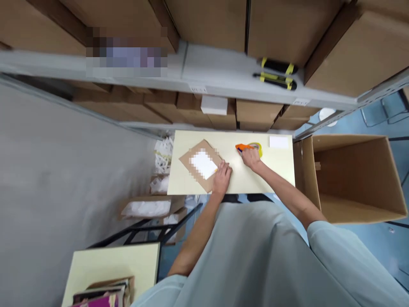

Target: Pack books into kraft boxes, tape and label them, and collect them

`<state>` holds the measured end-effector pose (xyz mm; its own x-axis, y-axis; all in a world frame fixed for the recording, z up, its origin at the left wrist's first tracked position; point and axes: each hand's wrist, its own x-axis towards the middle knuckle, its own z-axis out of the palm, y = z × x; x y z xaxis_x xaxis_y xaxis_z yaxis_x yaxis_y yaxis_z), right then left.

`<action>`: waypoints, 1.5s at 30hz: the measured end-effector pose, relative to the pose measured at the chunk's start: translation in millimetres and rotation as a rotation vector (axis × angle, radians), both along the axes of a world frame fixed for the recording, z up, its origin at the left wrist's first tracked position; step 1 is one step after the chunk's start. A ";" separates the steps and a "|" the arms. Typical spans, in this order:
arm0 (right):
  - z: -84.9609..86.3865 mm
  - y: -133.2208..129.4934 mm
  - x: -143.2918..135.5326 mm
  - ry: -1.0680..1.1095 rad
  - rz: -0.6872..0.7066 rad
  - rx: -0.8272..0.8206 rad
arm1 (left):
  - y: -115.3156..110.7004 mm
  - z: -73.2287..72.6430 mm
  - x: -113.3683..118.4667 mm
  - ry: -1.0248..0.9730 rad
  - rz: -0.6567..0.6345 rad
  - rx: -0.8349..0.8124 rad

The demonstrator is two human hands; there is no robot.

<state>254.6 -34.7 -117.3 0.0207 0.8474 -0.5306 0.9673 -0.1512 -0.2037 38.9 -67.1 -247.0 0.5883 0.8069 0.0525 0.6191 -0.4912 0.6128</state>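
Note:
A flat brown cardboard mailer (pixel 209 183) with a white label (pixel 204 165) lies turned at an angle on the left half of the pale table (pixel 243 185). My left hand (pixel 222 177) rests on its right corner, fingers close together; whether they pinch anything is hard to make out. To the right, my right hand (pixel 251 158) is closed around an orange tape dispenser (pixel 243 147) with a yellow roll, held just above or on the table top. A small white card or box (pixel 278 142) lies at the table's back right.
Shelves (pixel 217 64) with cardboard boxes and two black-and-yellow tools (pixel 277 73) stand behind the table. A big open carton (pixel 354 170) is at the right. A lower table (pixel 118 260) holds packages at the lower left.

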 end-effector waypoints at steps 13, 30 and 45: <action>178.0 99.1 -7.4 -0.034 -0.083 0.527 | 148.9 200.3 54.6 -0.402 0.144 0.531; 188.6 210.2 43.8 -0.055 -0.004 0.506 | 132.7 173.7 62.1 -0.183 0.147 0.235; -109.1 -76.8 -27.5 0.634 -0.428 0.022 | -23.8 33.5 -1.4 0.188 0.323 -0.193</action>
